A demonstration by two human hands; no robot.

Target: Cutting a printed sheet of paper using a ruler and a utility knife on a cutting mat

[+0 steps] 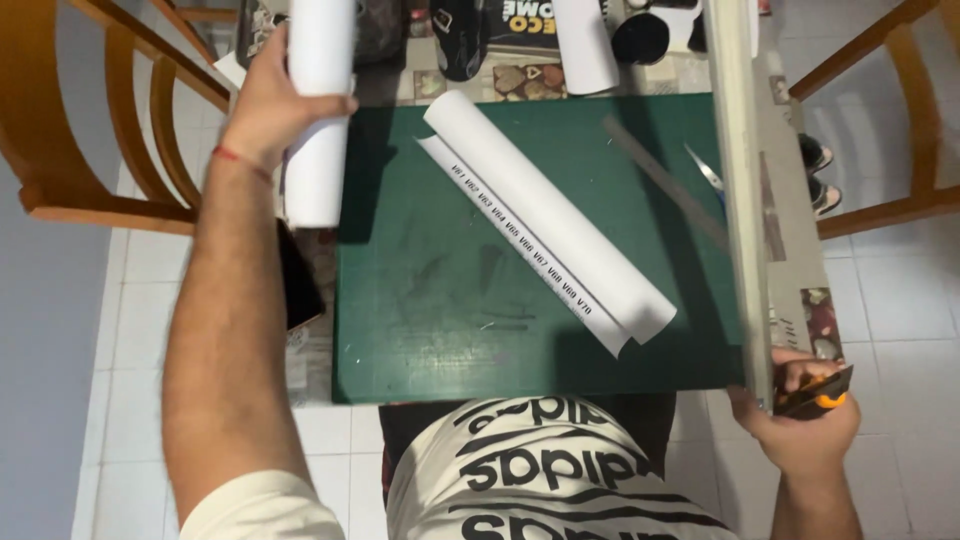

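My left hand [270,100] grips a white paper roll [318,150] held upright-lengthwise over the left edge of the dark green cutting mat [440,300]. A second white roll [555,225], partly unrolled with a printed strip along its edge, lies diagonally across the mat. My right hand [805,420] is at the mat's near right corner, closed on an orange and black utility knife [820,392]. That hand also touches the near end of a long pale straightedge board [738,180] running along the mat's right side.
A clear ruler [665,180] and scissors [705,170] lie on the mat's right part. Another white roll [587,45], dark items and a box sit at the table's far end. A dark phone [297,275] rests left of the mat. Wooden chairs [110,120] stand on both sides.
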